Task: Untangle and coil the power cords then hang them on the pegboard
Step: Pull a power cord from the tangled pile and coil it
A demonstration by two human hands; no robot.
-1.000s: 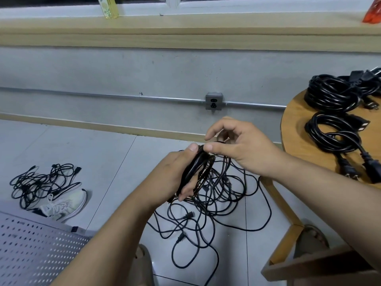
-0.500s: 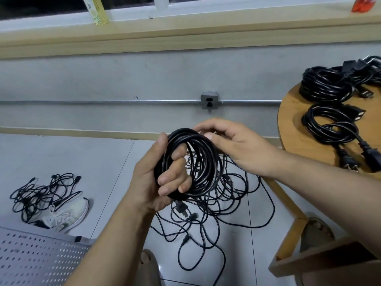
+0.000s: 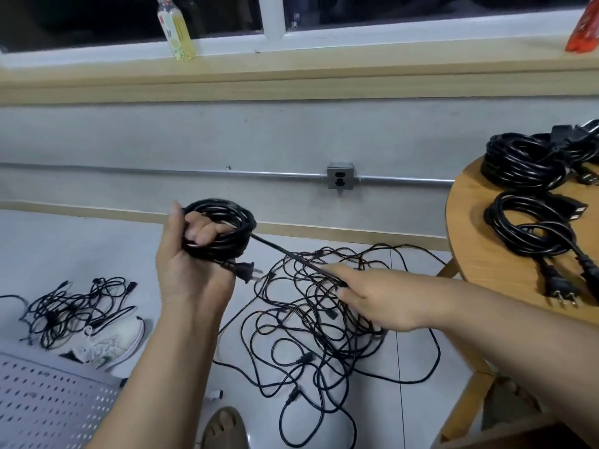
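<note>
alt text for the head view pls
A person's left hand grips a coiled power cord while the right hand holds its free strand taut above a tangled cord pile on the floor; coiled cords lie on a round wooden table.

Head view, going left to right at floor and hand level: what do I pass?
Small cord tangle → left hand holding the coiled cord → plug → right hand gripping the same cord → round table bearing finished coils.

bottle (image 3: 176, 32) on windowsill (image 3: 324, 69) | outlet (image 3: 339, 179) on wall (image 3: 129, 134) | sneaker (image 3: 110, 343) on floor (image 3: 64, 247) | round wooden table (image 3: 470, 254) right
</note>
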